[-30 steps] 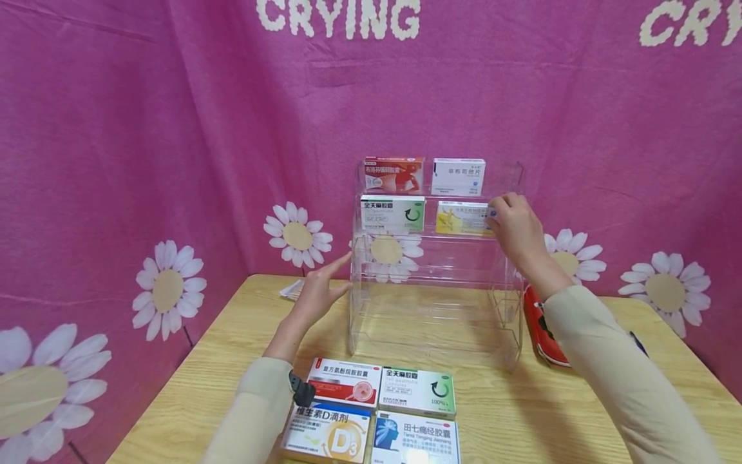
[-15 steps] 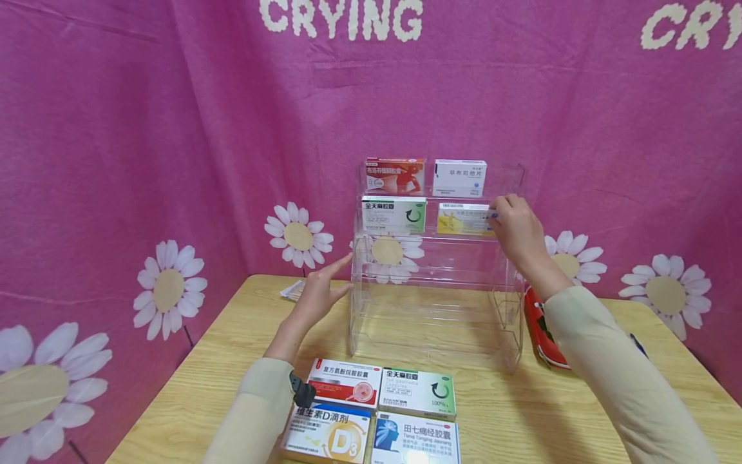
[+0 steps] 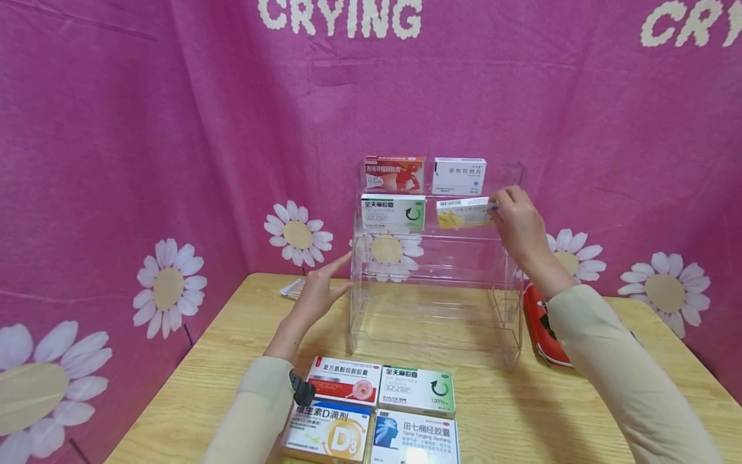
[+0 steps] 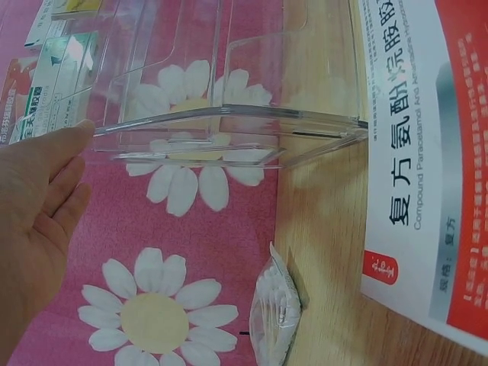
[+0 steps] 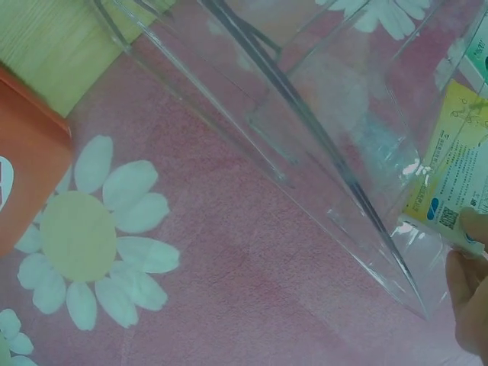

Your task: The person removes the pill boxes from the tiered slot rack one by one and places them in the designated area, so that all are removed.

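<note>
My right hand (image 3: 518, 222) pinches the right end of a yellow and white medicine box (image 3: 462, 214), tilted at the second tier of a clear acrylic display rack (image 3: 431, 332). In the right wrist view the thumb and fingers hold the end of that yellow box (image 5: 450, 164). Fingers fairly straight, my left hand (image 3: 317, 293) touches the rack's left side; the left wrist view has its fingertips at the rack's edge. On the same tier stands a green and white box (image 3: 393, 214). Above are a red box (image 3: 394, 175) and a white box (image 3: 459, 176).
Several medicine boxes lie on the wooden table in front of the rack, among them a red and white one (image 3: 344, 380) and a vitamin D box (image 3: 327, 433). A red case (image 3: 542, 328) sits right of the rack. Behind it, a packet of cotton swabs (image 4: 273, 309) lies at left.
The right hand has lifted the yellow and white box slightly and tipped it, so more of its top edge shows. The left hand has stayed at the rack's side.
</note>
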Motion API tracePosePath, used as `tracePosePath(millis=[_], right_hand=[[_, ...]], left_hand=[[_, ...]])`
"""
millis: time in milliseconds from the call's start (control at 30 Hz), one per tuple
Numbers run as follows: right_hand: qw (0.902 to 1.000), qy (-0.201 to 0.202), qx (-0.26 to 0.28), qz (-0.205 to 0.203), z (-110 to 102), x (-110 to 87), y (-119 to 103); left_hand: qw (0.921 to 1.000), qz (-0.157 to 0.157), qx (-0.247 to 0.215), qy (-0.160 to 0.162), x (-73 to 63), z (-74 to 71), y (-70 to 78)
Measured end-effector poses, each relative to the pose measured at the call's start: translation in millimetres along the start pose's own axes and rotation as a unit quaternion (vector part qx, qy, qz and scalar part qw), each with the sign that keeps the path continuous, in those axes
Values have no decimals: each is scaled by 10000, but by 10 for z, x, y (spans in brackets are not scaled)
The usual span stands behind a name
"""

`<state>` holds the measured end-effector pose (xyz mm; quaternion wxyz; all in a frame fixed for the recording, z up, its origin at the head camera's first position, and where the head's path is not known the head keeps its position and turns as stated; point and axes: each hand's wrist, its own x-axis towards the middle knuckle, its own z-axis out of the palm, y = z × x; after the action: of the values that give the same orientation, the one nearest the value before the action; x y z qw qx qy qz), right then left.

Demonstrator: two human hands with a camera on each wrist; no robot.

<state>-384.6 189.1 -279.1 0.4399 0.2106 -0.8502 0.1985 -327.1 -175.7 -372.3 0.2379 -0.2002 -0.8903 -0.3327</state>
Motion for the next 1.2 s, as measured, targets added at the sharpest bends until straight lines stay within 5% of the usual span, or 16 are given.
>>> tracePosePath(millis=[267, 567, 1200], right_hand=[[9963, 589, 613, -145, -38, 17, -41], [9876, 1186, 1019, 149, -139, -22, -74], [9880, 826, 1157, 609, -453, -508, 29]], left_hand=[[10000, 2, 54, 18, -4, -4, 13], [10000, 6, 65, -10, -2, 2, -3], [9999, -49, 85, -74, -3, -1, 8]])
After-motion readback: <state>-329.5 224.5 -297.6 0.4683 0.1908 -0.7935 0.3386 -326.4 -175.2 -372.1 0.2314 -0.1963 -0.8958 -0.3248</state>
